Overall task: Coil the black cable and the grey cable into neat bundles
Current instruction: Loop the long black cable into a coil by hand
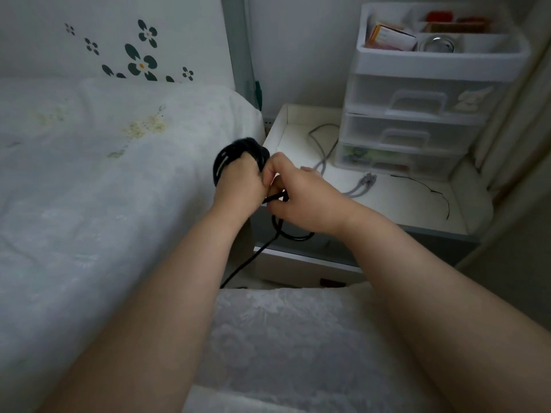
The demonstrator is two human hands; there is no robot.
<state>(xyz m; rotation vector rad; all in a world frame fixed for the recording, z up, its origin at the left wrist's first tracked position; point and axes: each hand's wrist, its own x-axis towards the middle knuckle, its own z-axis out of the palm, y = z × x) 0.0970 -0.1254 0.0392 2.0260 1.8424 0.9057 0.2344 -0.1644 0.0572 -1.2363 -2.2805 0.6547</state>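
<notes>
My left hand is closed around a thick coil of the black cable, with several loops showing above and left of the fist. My right hand pinches the same cable just right of the left hand. Below the hands a loose loop and a free length of the black cable hang down toward the floor. The grey cable lies uncoiled on the white bedside table, its paired plug ends near the drawer unit.
A white plastic drawer unit with an open top tray of small items stands at the back right of the table. A thin black wire lies on the table's right side. The bed fills the left. A white cushion lies under my arms.
</notes>
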